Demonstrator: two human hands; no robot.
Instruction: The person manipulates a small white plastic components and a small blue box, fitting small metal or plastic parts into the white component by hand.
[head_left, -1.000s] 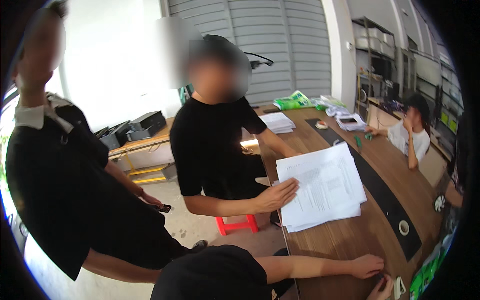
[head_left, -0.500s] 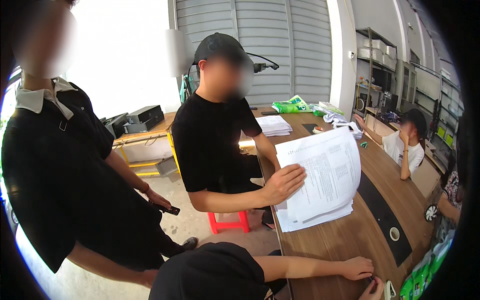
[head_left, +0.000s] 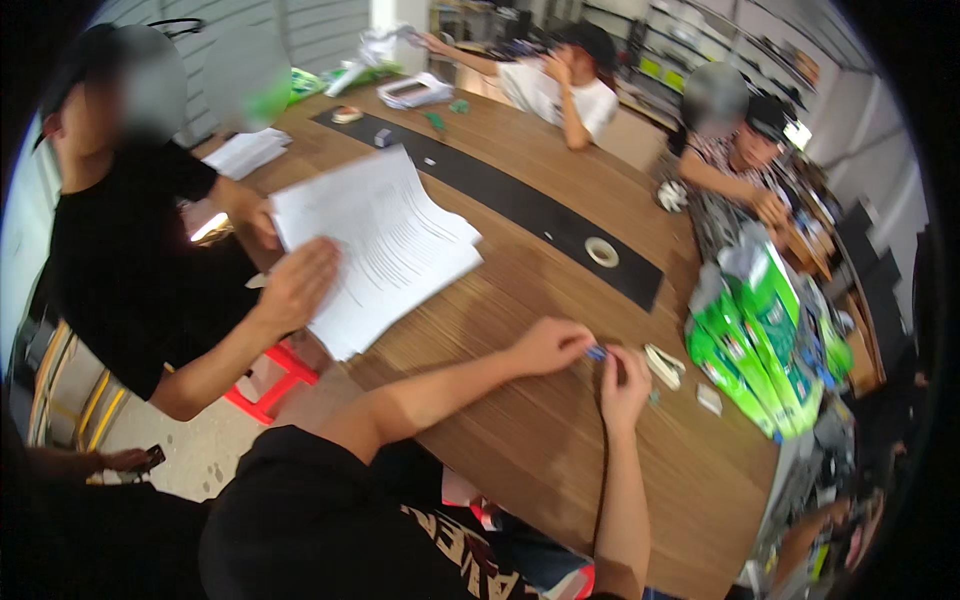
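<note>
My left hand [head_left: 548, 346] and my right hand [head_left: 626, 388] meet above the wooden table. Both are closed in a pinch on a small dark-blue piece [head_left: 597, 353], too small and blurred to name. Just right of my right hand lies a cream-white stapler [head_left: 662, 367], with a small whitish block [head_left: 708, 399] beyond it. A tiny greenish bit [head_left: 653, 397] is beside my right wrist.
A person at left holds printed sheets [head_left: 375, 245] over the table [head_left: 540, 290]. A tape roll [head_left: 601, 252] sits on the black strip. Green-and-white plastic packages [head_left: 755, 340] crowd the right edge. Two more people sit across, and a red stool [head_left: 272, 385] stands at lower left.
My view has swung to the right and down, bringing both my hands and the small blue piece to the middle. The person at left still holds the sheets, now lower.
</note>
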